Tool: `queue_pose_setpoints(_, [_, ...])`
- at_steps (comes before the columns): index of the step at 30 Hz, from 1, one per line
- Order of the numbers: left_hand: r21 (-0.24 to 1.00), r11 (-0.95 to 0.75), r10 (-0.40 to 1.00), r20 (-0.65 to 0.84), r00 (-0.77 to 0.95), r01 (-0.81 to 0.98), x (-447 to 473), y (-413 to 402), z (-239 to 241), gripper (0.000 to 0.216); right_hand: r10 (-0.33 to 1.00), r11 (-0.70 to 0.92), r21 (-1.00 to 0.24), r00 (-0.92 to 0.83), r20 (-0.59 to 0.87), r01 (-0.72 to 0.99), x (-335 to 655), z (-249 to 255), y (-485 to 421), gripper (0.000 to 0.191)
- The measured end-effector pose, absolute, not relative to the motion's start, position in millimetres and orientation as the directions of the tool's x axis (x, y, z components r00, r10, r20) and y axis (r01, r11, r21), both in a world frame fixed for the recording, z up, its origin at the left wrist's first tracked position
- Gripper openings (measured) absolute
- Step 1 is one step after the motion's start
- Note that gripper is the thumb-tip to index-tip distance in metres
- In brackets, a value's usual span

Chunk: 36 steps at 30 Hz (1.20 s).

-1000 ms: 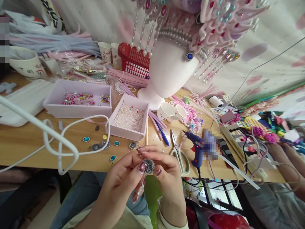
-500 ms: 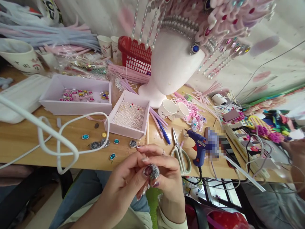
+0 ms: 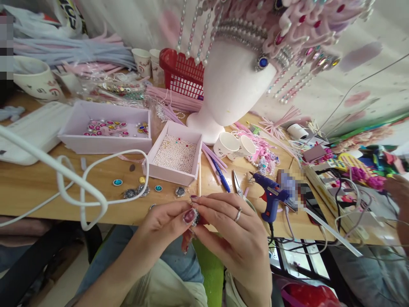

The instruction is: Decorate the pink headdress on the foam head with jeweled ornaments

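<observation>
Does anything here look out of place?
Mildly: the white cord loops in an untidy tangle on the left, and a few coloured bits sit among the boxed pearls, looking stray. The silvery piece between the fingers is mostly hidden, so I can't judge it.

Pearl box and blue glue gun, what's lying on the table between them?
In the head view: pinkish strips, a blue pen and scissors, partly hidden by the right hand.
</observation>
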<state>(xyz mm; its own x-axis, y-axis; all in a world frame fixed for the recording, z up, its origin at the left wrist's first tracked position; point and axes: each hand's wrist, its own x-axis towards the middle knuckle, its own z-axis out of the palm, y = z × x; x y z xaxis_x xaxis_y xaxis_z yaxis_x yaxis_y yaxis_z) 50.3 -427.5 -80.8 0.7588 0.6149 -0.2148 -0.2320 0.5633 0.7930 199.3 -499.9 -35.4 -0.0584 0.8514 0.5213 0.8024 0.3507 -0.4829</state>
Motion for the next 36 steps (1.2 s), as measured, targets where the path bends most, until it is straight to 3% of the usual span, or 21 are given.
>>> queue_pose_setpoints(3, [0.748,0.61,0.619,-0.246,0.746,-0.26,51.6,-428.7,-82.0,0.037,0.853,0.358,-0.452,-0.089,0.515,0.817,198.5,-33.1,-497.8,0.022])
queue_pose_setpoints(9, [0.54,0.785,0.538,-0.349,0.768,-0.305,55.2,-429.0,-82.3,0.034,0.845,0.365,-0.445,-0.091,0.527,0.818,197.3,-35.6,-495.3,0.022])
queue_pose_setpoints(14, [0.441,0.824,0.535,-0.392,0.749,-0.357,58.0,-429.2,-80.2,0.03,0.838,0.368,-0.44,-0.087,0.538,0.819,197.4,-37.7,-495.7,0.022])
queue_pose_setpoints(19, [0.421,0.848,0.509,-0.479,0.715,-0.322,60.2,-428.4,-77.2,0.035,0.839,0.371,-0.454,-0.083,0.538,0.81,198.3,-38.8,-496.3,0.024])
queue_pose_setpoints(27, [0.433,0.847,0.506,-0.472,0.722,-0.31,58.4,-426.3,-80.3,0.03,0.844,0.405,-0.47,-0.122,0.523,0.785,200.4,-42.9,-498.2,0.025])
queue_pose_setpoints(31, [0.428,0.864,0.44,-0.39,0.809,-0.264,57.8,-426.4,-88.8,0.038,0.846,0.401,-0.508,-0.096,0.524,0.762,201.9,-45.1,-498.7,0.024])
queue_pose_setpoints(36, [0.473,0.843,0.422,-0.288,0.86,-0.255,58.1,-427.8,-96.4,0.043,0.839,0.407,-0.651,0.02,0.544,0.641,201.4,-54.8,-496.5,0.024])
